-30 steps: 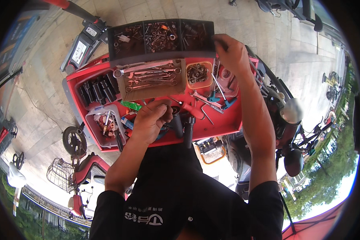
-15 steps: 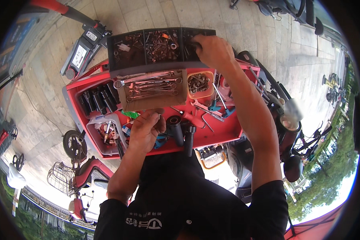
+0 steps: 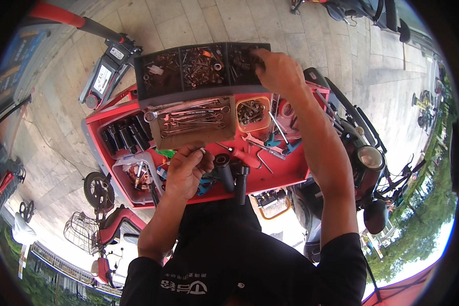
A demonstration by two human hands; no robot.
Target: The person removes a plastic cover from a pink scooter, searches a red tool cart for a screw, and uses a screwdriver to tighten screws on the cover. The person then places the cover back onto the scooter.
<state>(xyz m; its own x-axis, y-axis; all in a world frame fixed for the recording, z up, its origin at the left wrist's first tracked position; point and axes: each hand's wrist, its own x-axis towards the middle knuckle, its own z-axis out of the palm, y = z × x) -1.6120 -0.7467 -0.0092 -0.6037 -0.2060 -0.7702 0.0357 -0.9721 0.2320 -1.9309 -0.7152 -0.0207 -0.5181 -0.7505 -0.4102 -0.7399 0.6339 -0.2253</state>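
Observation:
My left hand [image 3: 187, 168] is closed in a pinch on a small shiny metal piece [image 3: 203, 150], too small to name, above the red tool tray [image 3: 275, 173]. At the far side, my right hand [image 3: 281, 73] reaches into the right compartment of a black parts bin [image 3: 158, 93]. Its index finger and thumb are apart among dark small parts [image 3: 239, 61]; the other fingers are partly hidden. The middle compartment has mixed bolts and nuts [image 3: 203, 69]. Nearer me lies a cardboard box [image 3: 188, 138] of combination wrenches [image 3: 196, 116].
A yellow-rimmed tub of metal parts [image 3: 253, 113], black sockets [image 3: 127, 135], a clear bin [image 3: 132, 171] and a red-handled screwdriver [image 3: 244, 157] occupy the tray. Two black grips [image 3: 242, 181] stand near its front edge. A floor jack [image 3: 104, 71] and parked scooters [image 3: 370, 158] surround it.
The view has shifted slightly, so the tray sits lower. My right hand has drawn a little rightward within the same compartment, its fingers more spread. My left hand keeps its pinch.

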